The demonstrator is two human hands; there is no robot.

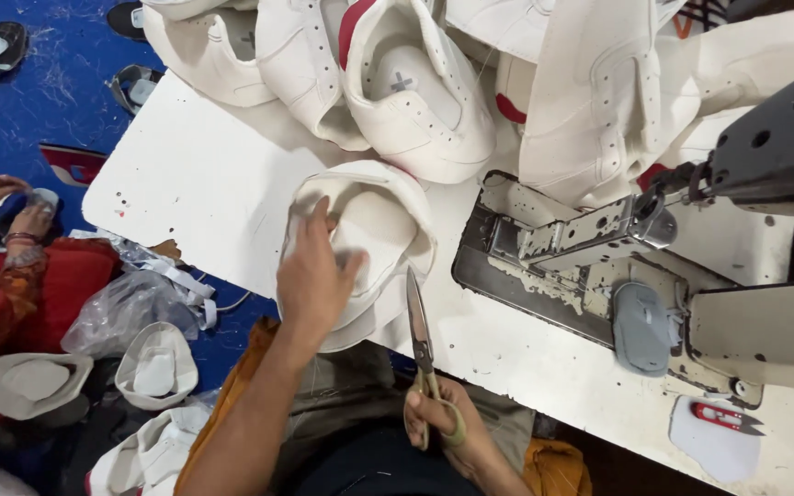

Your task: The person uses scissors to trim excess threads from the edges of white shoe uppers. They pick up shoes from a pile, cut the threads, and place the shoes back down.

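Note:
My left hand [312, 274] rests flat on a white shoe upper [383, 220] that lies at the near edge of the white worktable [204, 174]. My right hand [443, 418] grips the handles of a pair of scissors [418, 321], held below the table edge with the blades pointing up beside the upper. Whether the blades touch the upper is unclear.
A sewing machine [654, 266] fills the right of the table, with a red thread snipper [726, 418] on a grey pad near the edge. Several white uppers [415, 92] are piled at the back. At left a person in red [11, 266] sits on the blue floor among more uppers [153, 367].

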